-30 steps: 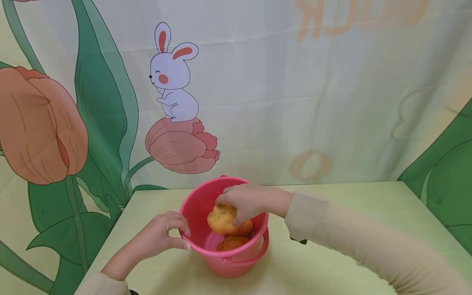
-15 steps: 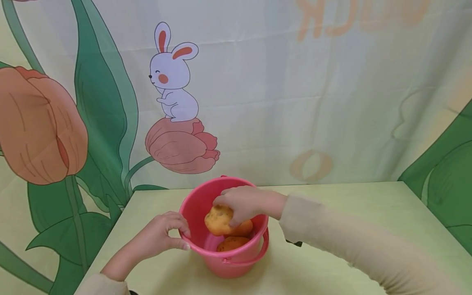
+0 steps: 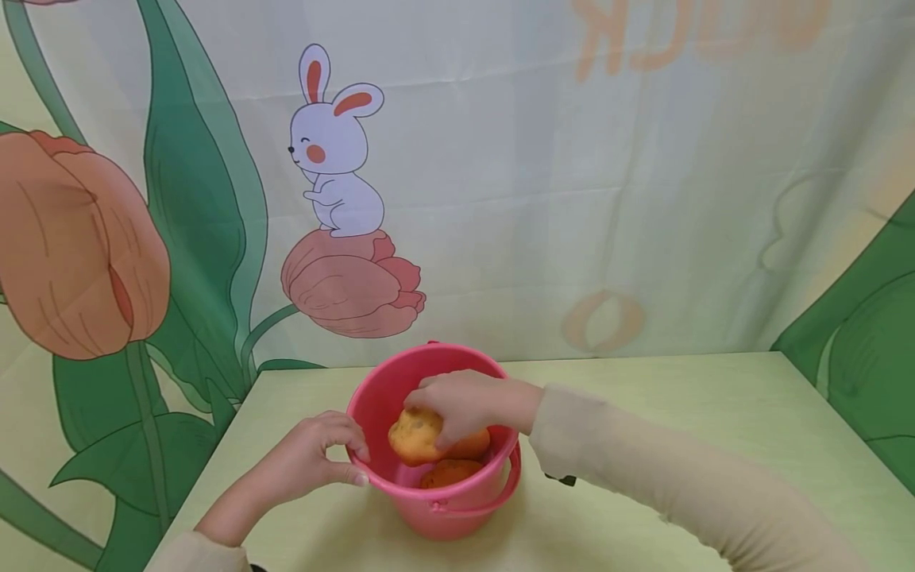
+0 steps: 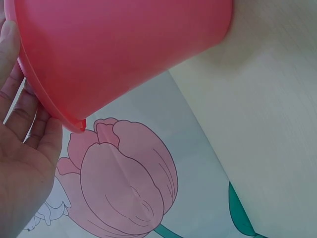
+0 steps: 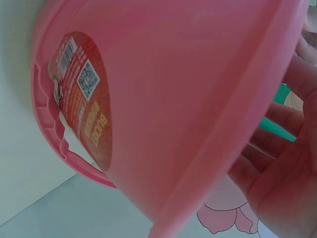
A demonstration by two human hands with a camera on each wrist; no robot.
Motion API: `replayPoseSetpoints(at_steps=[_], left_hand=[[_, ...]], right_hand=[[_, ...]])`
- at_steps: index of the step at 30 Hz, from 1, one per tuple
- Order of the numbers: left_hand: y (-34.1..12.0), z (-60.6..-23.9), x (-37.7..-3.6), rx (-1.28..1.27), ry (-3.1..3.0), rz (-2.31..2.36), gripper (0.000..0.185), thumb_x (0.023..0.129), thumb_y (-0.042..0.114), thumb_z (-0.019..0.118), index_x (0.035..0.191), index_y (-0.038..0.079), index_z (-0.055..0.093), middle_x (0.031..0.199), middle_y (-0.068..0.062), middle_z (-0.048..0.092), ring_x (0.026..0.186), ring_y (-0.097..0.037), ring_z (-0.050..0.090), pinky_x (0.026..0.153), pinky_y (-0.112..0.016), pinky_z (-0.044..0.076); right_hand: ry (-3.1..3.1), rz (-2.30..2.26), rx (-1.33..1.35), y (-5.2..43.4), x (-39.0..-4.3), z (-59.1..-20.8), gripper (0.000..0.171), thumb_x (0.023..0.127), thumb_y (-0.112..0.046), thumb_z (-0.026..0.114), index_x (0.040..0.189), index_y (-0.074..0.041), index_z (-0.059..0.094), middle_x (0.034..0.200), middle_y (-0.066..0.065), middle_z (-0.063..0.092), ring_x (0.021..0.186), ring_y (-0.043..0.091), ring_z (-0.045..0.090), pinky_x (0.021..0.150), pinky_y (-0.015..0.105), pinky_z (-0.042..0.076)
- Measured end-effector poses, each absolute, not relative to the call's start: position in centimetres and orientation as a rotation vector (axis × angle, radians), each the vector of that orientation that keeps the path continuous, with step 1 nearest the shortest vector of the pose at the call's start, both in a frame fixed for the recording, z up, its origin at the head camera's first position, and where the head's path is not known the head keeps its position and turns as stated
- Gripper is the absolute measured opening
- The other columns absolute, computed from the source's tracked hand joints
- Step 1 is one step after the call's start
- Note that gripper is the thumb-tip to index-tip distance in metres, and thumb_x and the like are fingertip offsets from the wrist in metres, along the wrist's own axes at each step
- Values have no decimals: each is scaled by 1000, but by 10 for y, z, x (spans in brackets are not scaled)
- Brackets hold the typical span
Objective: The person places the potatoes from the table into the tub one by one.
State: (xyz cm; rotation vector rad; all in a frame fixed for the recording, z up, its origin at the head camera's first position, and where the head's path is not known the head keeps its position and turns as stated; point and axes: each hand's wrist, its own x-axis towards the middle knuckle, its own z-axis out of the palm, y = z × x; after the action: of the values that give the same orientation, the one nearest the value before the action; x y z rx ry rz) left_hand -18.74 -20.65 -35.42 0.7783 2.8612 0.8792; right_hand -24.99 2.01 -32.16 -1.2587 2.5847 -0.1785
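A pink bucket (image 3: 445,516) stands on the table. My left hand (image 3: 314,453) grips its left rim, thumb outside; the left wrist view shows the fingers at the rim over the bucket's wall (image 4: 124,49). Inside the bucket's mouth, my right hand (image 3: 468,403) holds a yellow potato (image 3: 411,437) from above. Behind it a second potato (image 3: 472,445) is partly covered by that hand. A darker, brownish potato (image 3: 450,473) lies lower, near the front wall. In the right wrist view the bucket's rim hides the fingertips of the right hand (image 5: 282,183).
The bucket's handle (image 3: 511,481) hangs down on its right side, beside a red printed label (image 5: 86,99). The pale table (image 3: 665,397) spreads around the bucket. Close behind its back edge hangs a cloth backdrop (image 3: 500,199) with a printed rabbit and tulips.
My right hand has moved left and slightly down within the bucket, taking the yellow potato with it. The left hand and the bucket have stayed in place.
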Motion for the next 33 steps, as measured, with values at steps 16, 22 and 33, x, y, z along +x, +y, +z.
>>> replayPoseSetpoints(at_steps=[16, 22, 33], left_hand=[[-206, -353, -187, 772, 2851, 896, 23, 65, 38, 73, 78, 20, 65, 86, 11, 60, 92, -14, 52, 73, -22, 49], [-206, -353, -187, 762, 2854, 887, 22, 65, 39, 72, 77, 23, 65, 87, 10, 60, 92, -15, 52, 72, -22, 48], [-206, -353, -186, 746, 2848, 897, 22, 65, 39, 72, 78, 23, 65, 87, 9, 60, 93, -16, 52, 72, -21, 48]], right_hand=[[2603, -199, -1263, 16, -253, -336, 59, 64, -31, 77, 118, -27, 52, 100, -11, 54, 92, 6, 48, 72, 23, 48], [2601, -205, -1269, 14, -255, -341, 58, 64, -31, 77, 117, -27, 53, 99, -11, 54, 90, 6, 48, 72, 23, 47], [2597, -217, -1241, 13, -256, -342, 59, 64, -30, 77, 117, -26, 53, 100, -10, 54, 91, 6, 48, 71, 23, 48]])
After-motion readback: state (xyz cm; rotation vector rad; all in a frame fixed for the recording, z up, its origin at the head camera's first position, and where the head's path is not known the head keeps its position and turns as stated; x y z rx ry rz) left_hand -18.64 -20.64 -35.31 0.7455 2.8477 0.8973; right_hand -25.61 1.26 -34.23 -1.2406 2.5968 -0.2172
